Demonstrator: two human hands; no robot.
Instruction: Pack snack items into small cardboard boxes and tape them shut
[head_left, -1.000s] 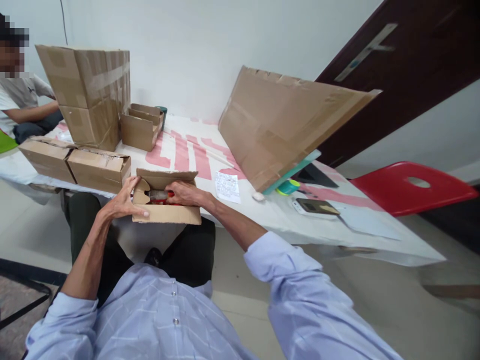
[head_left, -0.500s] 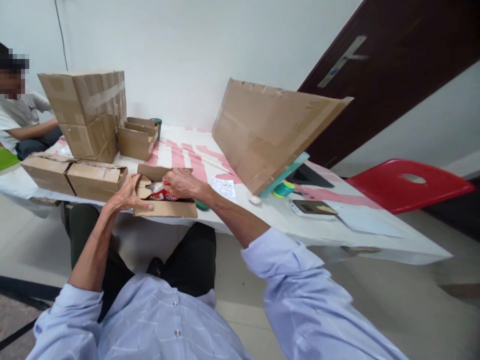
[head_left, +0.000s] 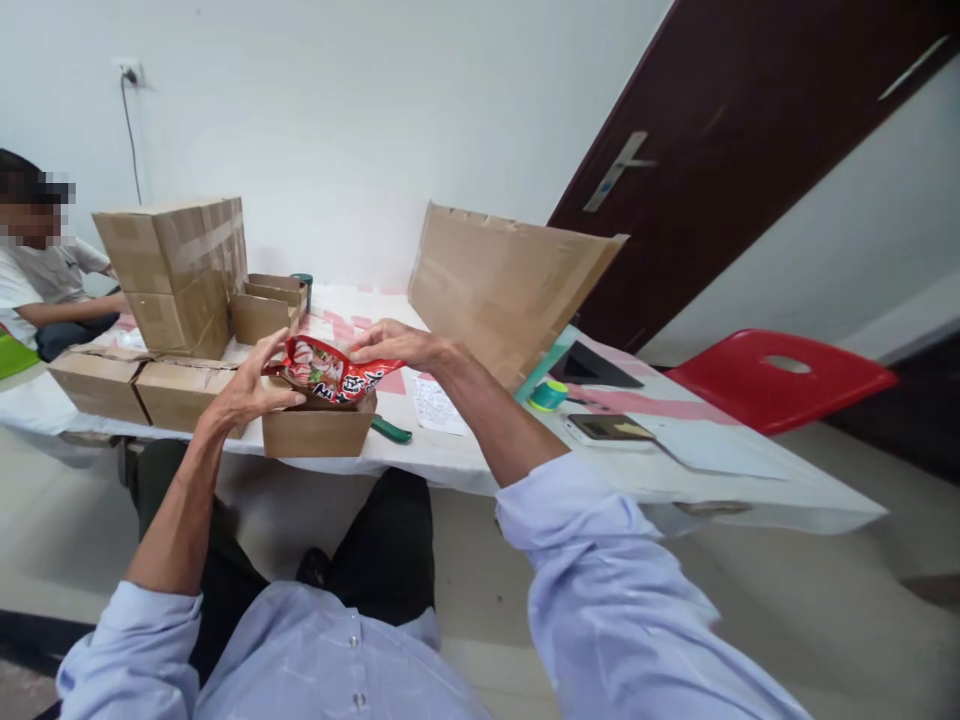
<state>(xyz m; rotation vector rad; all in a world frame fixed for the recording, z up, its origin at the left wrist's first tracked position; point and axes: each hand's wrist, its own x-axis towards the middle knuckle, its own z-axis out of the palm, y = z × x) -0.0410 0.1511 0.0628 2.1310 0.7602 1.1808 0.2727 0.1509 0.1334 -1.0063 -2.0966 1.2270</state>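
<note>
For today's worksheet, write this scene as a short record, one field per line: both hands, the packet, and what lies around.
Left hand: around the left end of the red packet; tightness unclear
Right hand: holding the packet towards its right end
Packet position: above the open box
Right of box: green object, sheet of paper
Left of box: two low boxes; taller stack behind
Beyond table: red chair

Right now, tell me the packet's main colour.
The packet is mainly red, with pale and dark printing, best seen in the head view.
</note>
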